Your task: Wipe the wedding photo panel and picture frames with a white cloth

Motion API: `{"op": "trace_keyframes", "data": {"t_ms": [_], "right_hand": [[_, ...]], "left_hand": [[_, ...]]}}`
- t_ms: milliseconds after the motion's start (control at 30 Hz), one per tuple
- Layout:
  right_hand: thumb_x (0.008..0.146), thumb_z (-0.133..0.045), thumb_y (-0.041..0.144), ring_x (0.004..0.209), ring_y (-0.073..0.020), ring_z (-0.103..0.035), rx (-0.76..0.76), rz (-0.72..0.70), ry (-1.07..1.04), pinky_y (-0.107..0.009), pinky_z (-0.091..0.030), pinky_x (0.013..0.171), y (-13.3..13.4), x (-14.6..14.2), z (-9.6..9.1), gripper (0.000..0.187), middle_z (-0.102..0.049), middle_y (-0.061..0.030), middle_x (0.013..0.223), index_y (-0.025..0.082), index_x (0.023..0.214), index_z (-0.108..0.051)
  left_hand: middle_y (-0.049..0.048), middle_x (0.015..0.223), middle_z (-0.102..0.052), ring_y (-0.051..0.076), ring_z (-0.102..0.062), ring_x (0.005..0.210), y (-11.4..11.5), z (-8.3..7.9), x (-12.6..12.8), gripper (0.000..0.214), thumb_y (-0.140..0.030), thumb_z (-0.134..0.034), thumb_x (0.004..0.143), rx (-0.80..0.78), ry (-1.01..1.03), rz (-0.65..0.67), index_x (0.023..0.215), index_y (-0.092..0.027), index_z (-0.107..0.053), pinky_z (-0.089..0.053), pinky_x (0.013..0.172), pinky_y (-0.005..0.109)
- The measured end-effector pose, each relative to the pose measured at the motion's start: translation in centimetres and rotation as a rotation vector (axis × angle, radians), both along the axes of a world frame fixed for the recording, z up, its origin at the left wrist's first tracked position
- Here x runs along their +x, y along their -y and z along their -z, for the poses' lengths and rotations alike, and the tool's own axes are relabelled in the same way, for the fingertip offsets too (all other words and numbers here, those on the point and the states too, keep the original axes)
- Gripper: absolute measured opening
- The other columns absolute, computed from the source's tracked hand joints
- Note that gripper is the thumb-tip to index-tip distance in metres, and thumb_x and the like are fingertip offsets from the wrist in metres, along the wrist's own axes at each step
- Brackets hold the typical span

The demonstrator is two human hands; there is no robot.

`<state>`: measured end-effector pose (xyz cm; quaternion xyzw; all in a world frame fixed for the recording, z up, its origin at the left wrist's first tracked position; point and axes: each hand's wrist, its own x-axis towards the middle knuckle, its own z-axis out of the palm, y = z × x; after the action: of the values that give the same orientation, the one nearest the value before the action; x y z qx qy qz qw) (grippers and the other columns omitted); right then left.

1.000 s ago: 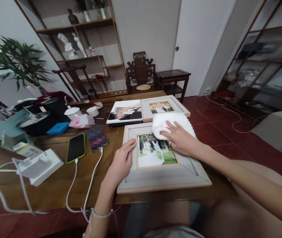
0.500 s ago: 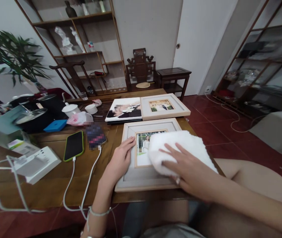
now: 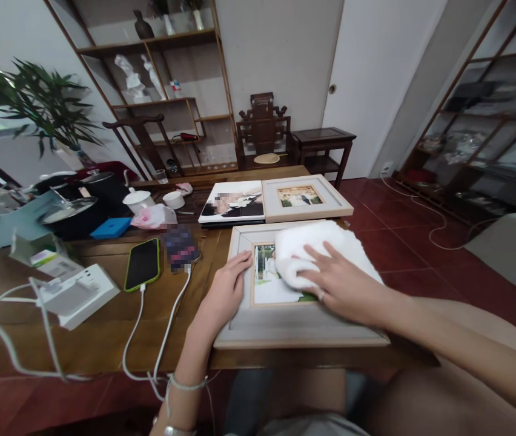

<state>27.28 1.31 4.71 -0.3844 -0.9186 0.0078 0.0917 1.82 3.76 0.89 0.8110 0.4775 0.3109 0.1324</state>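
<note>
One pale, rectangular, wood-edged picture frame [image 3: 280, 330] flat at the near edge of the brown wooden table [image 3: 99, 348]. Right hand [image 3: 333, 278]: fingers spread on a fluffy white cloth [image 3: 330, 236] atop it. Left hand [image 3: 226, 290]: fingers extended, close together, touching left rim.

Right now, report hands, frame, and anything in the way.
Left hand on frame, left side. Right hand on cloth. Frame flat on table, photo partly covered by cloth.

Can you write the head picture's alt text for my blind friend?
A person's right hand holds a fluffy white cloth on a rectangular pale wooden picture frame; the left hand rests on its left side. Further left lies a green-edged black phone.
</note>
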Motion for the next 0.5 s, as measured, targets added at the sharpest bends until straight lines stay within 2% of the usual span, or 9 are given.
{"op": "trace_keyframes", "data": {"t_ms": [67,133,233,333,400,500], "right_hand": [[0.079,-0.052,0.015,0.130,-0.0346,-0.035,-0.070,0.002,-0.014,-0.062,-0.024,0.104,3.7,-0.4,-0.3,0.036,-0.050,-0.0100,0.136,0.022,0.112,-0.062],[0.076,-0.057,0.021,0.128,-0.0380,-0.038,-0.137,-0.032,-0.022,-0.063,-0.030,0.101,6.8,-0.8,-0.5,0.031,-0.049,-0.0102,0.137,0.025,0.105,-0.066],[0.075,-0.060,0.026,0.130,-0.0398,-0.035,-0.208,-0.074,-0.027,-0.065,-0.031,0.100,8.8,-1.3,-0.6,0.026,-0.041,-0.0081,0.143,0.028,0.100,-0.068],[0.076,-0.057,0.024,0.134,-0.0374,-0.028,-0.183,-0.045,-0.037,-0.064,-0.026,0.104,7.1,-1.8,-0.2,0.035,-0.040,-0.0080,0.144,0.026,0.110,-0.064],[0.079,-0.054,0.019,0.135,-0.0351,-0.027,-0.109,0.012,-0.051,-0.061,-0.024,0.106,4.5,-1.8,0.2,0.040,-0.041,-0.0105,0.143,0.021,0.118,-0.059],[0.087,-0.046,0.019,0.135,-0.0349,-0.027,0.023,0.082,-0.064,-0.060,-0.024,0.105,-0.3,-1.5,0.5,0.036,-0.044,-0.0154,0.140,0.015,0.121,-0.055]], "left_hand": [[0.0138,0.126,-0.060,0.023,-0.053,0.121,-0.1,0.1,0.0,0.036,-0.011,-0.037,0.087,0.009,-0.012,0.000,0.110,-0.011,-0.065,-0.040,0.105,0.044],[0.0129,0.127,-0.060,0.022,-0.053,0.121,-0.1,0.1,-0.1,0.037,-0.010,-0.037,0.086,0.021,-0.023,0.003,0.110,-0.012,-0.065,-0.040,0.105,0.045],[0.0128,0.128,-0.059,0.022,-0.052,0.122,-0.1,0.1,-0.1,0.037,-0.010,-0.037,0.086,0.020,-0.033,0.011,0.112,-0.012,-0.064,-0.040,0.105,0.045],[0.0139,0.129,-0.057,0.022,-0.051,0.123,0.0,0.0,-0.2,0.037,-0.011,-0.036,0.087,-0.003,-0.031,0.026,0.114,-0.010,-0.063,-0.039,0.106,0.044],[0.0144,0.130,-0.057,0.022,-0.050,0.124,0.1,-0.1,-0.2,0.038,-0.011,-0.036,0.088,-0.012,-0.027,0.037,0.114,-0.009,-0.062,-0.038,0.107,0.043],[0.0146,0.131,-0.056,0.022,-0.049,0.125,0.0,-0.1,-0.3,0.038,-0.012,-0.036,0.088,-0.016,-0.030,0.046,0.115,-0.008,-0.062,-0.037,0.108,0.043]]}}
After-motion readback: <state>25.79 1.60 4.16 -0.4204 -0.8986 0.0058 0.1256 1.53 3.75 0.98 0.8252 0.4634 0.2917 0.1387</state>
